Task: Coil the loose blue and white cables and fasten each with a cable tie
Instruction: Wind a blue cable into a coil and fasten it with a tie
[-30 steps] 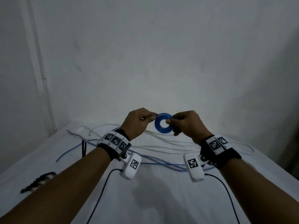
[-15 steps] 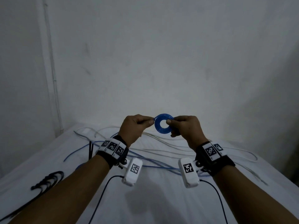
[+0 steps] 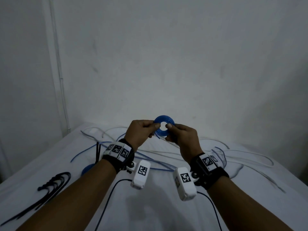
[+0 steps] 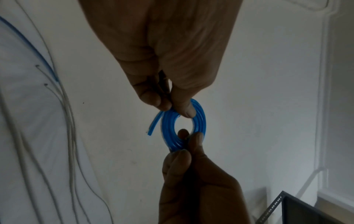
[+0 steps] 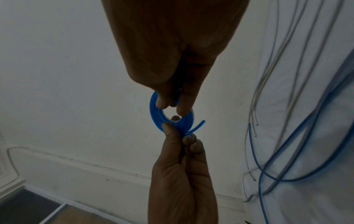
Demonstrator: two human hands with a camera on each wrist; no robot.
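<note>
While both forearms reach forward over the white surface (image 3: 150, 210), a bundle of black cable ties (image 3: 50, 184) lies near the front left edge, well apart from the hands. A little farther, a small blue coil (image 3: 86, 170) rests on the surface just beside the left wrist, with two more black ties (image 3: 98, 152) next to it. Loose blue cables (image 3: 155, 161) and white cables (image 3: 241, 157) spread across the surface under and behind the wrists.

Above them, held in the air, is a small blue cable coil (image 3: 164, 121). The left hand (image 3: 141, 132) pinches its left side between the thumb and the curled fingers. The right hand (image 3: 181, 137) pinches its right side in the same way, thumb on the front face. In the left wrist view the coil (image 4: 184, 125) shows several flat turns, and one short free end (image 4: 153, 125) sticks out close to the left fingers (image 4: 151, 97). The coil stands upright, its hole facing the person. Behind it is a plain grey wall (image 3: 166, 64).
</note>
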